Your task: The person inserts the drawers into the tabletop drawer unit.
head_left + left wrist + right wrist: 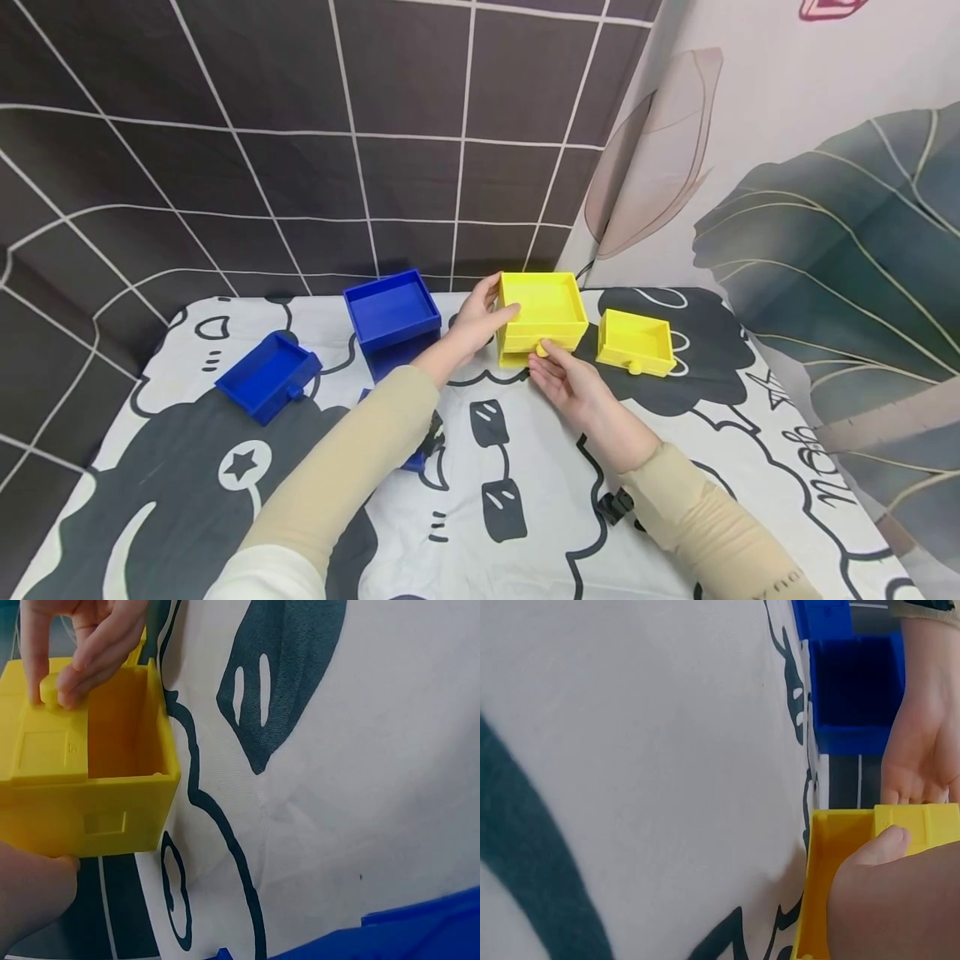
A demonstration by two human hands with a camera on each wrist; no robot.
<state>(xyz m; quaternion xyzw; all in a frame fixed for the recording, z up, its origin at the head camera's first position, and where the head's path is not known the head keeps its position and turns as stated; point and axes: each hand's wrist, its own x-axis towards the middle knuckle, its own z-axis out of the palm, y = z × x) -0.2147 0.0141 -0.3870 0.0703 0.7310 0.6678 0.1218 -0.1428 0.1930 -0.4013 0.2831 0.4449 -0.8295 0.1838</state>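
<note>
A small yellow drawer cabinet (pixel 546 293) stands at the back of the cloth-covered surface. My left hand (pixel 478 315) grips it from the left side, with the thumb at its top edge. At the front, my right hand (pixel 573 385) pinches the round knob (pixel 49 690) of a yellow drawer (pixel 52 754) that fills the upper slot. Below that drawer the cabinet's lower slot (pixel 124 727) is an open hollow. A loose yellow drawer (pixel 636 340) with its own knob lies just to the right of the cabinet.
A blue cabinet (pixel 393 307) with an open slot stands left of the yellow one. Farther left lies a blue drawer (pixel 264 379). Another blue piece (pixel 414 463) is mostly hidden under my left forearm. A dark gridded curtain (pixel 405 175) hangs behind the surface.
</note>
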